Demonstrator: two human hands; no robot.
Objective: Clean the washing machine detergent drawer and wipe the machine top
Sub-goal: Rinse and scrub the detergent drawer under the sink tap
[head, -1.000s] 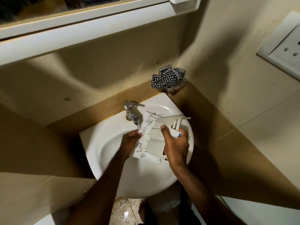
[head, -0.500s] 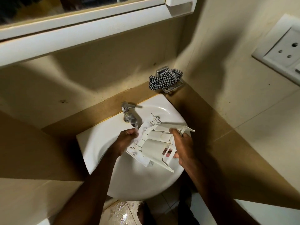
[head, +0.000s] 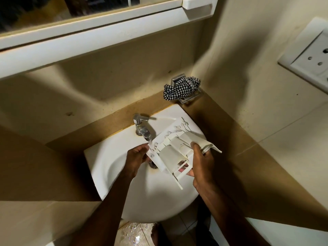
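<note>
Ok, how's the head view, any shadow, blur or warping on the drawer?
Head view: dim warm light, heavy shadows on the walls; the drawer over the sink reads clearly, both the left hand and right hand sharp; wide-angle bending at the edges, socket skewed.

Dim, warm light from above; hard shadows fall under the mirror shelf (head: 99,41) and across the sink (head: 159,197); edges bend.

left hand (head: 135,158): fingers curled, gripping | right hand (head: 201,163): thumb on top, gripping | forearms converging
</note>
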